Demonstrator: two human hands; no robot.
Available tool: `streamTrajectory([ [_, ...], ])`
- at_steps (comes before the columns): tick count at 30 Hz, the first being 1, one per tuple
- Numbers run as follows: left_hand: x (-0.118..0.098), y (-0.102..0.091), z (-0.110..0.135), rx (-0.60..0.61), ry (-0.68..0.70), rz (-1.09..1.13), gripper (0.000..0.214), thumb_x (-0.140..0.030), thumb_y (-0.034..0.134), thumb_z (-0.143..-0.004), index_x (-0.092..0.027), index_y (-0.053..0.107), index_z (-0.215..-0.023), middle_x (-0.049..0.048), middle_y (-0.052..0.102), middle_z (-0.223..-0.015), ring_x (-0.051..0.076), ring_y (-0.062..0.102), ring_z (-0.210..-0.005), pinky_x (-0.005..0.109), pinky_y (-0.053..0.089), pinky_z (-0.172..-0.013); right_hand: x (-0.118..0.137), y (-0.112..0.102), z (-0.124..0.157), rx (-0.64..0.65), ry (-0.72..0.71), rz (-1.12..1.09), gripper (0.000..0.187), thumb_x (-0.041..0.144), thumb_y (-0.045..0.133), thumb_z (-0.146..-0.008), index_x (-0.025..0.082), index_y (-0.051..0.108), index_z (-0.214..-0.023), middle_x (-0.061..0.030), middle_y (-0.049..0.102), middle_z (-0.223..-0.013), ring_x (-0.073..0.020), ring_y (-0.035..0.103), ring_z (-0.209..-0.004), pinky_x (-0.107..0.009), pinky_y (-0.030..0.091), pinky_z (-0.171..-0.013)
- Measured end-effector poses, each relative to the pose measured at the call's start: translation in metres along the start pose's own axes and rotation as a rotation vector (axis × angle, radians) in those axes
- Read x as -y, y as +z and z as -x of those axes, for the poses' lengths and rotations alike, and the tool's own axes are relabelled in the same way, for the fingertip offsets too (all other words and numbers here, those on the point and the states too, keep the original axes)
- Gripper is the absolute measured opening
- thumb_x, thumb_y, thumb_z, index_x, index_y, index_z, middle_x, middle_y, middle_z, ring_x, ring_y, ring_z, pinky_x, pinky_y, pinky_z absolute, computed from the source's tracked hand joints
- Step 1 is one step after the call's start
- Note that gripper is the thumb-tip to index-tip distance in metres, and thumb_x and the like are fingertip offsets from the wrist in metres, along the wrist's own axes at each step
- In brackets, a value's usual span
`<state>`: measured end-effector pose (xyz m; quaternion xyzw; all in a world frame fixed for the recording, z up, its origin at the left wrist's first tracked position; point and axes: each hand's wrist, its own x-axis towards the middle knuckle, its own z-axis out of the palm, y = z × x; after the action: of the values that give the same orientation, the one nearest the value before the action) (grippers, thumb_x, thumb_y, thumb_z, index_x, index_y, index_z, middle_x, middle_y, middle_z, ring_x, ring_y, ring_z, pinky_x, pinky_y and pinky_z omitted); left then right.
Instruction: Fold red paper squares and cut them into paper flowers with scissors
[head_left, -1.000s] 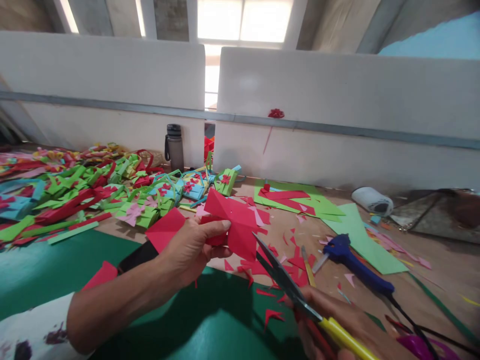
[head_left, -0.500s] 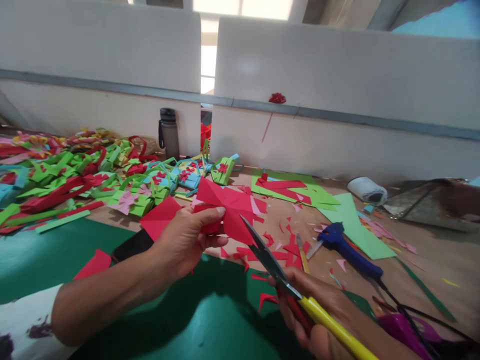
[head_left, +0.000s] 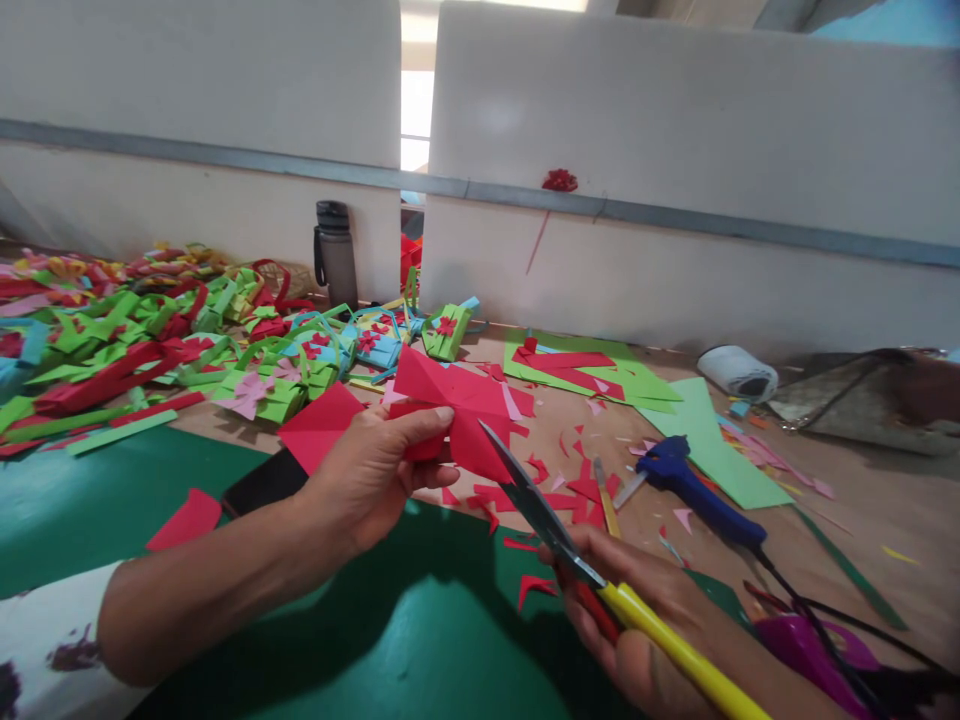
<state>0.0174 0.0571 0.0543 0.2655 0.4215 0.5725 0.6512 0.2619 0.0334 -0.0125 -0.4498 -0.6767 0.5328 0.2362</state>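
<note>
Pinched between the thumb and fingers of my left hand (head_left: 382, 465) is a creased piece of red paper (head_left: 480, 425), raised above the table edge. My right hand (head_left: 622, 610) grips scissors (head_left: 540, 510) with yellow and red handles. Their blades point up and left, and the tip overlaps the red paper in view; whether it touches cannot be told. Red paper scraps (head_left: 592, 490) lie scattered behind the blades. Partly behind my left forearm are a dark flat object (head_left: 262, 482) and a loose red paper piece (head_left: 187, 520).
Small paper bags and strips (head_left: 150, 330) pile up at left, near a grey bottle (head_left: 337, 255). A blue glue gun (head_left: 697, 490) and its cord lie right, beside light green paper (head_left: 720, 450). A yellow craft knife (head_left: 606, 500) lies among scraps. White panels (head_left: 675, 150) stand behind.
The view has tilted slightly downward, so the background sits higher. Both hands keep nearly the same pose, and the scissor blades look a little more closed.
</note>
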Motion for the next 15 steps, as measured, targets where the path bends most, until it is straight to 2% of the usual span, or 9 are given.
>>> streamTrajectory([
  [3, 0.000, 0.000, 0.000, -0.015, 0.005, -0.006, 0.010, -0.012, 0.073, -0.067, -0.011, 0.065, -0.073, 0.0004, 0.060, -0.066, 0.010, 0.055, -0.054, 0.022, 0.054, -0.048, 0.009, 0.001, 0.001, -0.040, -0.001, -0.017, 0.042, 0.054, 0.060, -0.078, 0.019, 0.065, -0.101, -0.0069, 0.066, -0.089, -0.0250, 0.062, -0.082, -0.036, 0.052, -0.077],
  [8, 0.000, 0.002, 0.002, 0.012, 0.017, 0.012, 0.009, -0.013, 0.072, -0.068, -0.011, 0.064, -0.070, 0.0001, 0.058, -0.066, 0.010, 0.054, -0.057, 0.022, 0.054, -0.049, 0.028, 0.001, 0.006, -0.074, -0.071, 0.015, 0.040, 0.054, 0.061, -0.078, 0.020, 0.068, -0.098, -0.0071, 0.066, -0.092, -0.0248, 0.061, -0.084, -0.037, 0.050, -0.080],
  [11, 0.001, 0.002, 0.002, 0.018, 0.021, 0.007, 0.009, -0.013, 0.072, -0.068, -0.011, 0.063, -0.069, -0.0014, 0.055, -0.062, 0.009, 0.052, -0.055, 0.020, 0.053, -0.047, 0.031, 0.001, 0.008, -0.060, -0.108, 0.027, 0.040, 0.054, 0.066, -0.073, 0.021, 0.069, -0.095, -0.0052, 0.064, -0.083, -0.0219, 0.060, -0.073, -0.032, 0.052, -0.071],
  [15, 0.000, 0.004, 0.002, 0.016, 0.015, -0.019, 0.010, -0.014, 0.071, -0.069, -0.010, 0.063, -0.075, 0.0018, 0.059, -0.069, 0.011, 0.055, -0.058, 0.022, 0.053, -0.049, 0.016, 0.005, 0.007, -0.056, -0.056, -0.061, 0.038, 0.057, 0.066, -0.072, 0.022, 0.067, -0.089, -0.0005, 0.058, -0.066, -0.0163, 0.054, -0.058, -0.025, 0.049, -0.057],
])
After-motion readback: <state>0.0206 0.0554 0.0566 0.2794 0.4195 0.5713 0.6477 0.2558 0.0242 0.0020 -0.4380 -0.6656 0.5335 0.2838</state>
